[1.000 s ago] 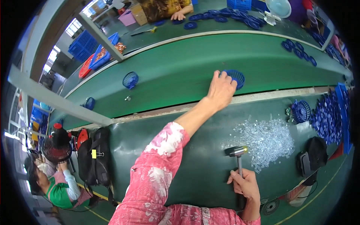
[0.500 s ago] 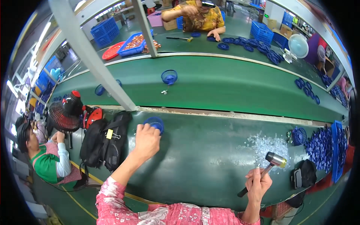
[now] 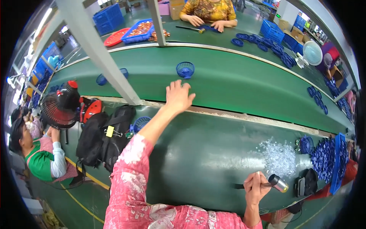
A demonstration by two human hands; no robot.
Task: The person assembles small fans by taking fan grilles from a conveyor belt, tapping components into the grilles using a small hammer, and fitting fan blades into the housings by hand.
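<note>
well, from the head camera, a small green sign (image 3: 278, 16) hangs in the far background, too small to read. the work table (image 3: 198, 152) has a wide open stretch between the black backpack (image 3: 91, 139) at its left end and the heap of clear pieces (image 3: 280, 158) toward its right end. past the table's far edge runs the green belt (image 3: 244, 91); the left hand (image 3: 178, 98) hovers over the belt's near edge, fingers loosely spread, gripping nothing visible, the space under its palm hidden. just beyond the fingertips sits a blue fan cage (image 3: 185, 70) on the belt. another blue cage (image 3: 142, 121) rests beside the backpack. the right hand (image 3: 254, 186), near the table's front edge, is wrapped round a hammer (image 3: 278, 183), its head pointing right. a blue bin (image 3: 337, 164) at the right edge contains blue parts; across the belt, a blue tray (image 3: 139, 38) holds copper-coloured bits.
</note>
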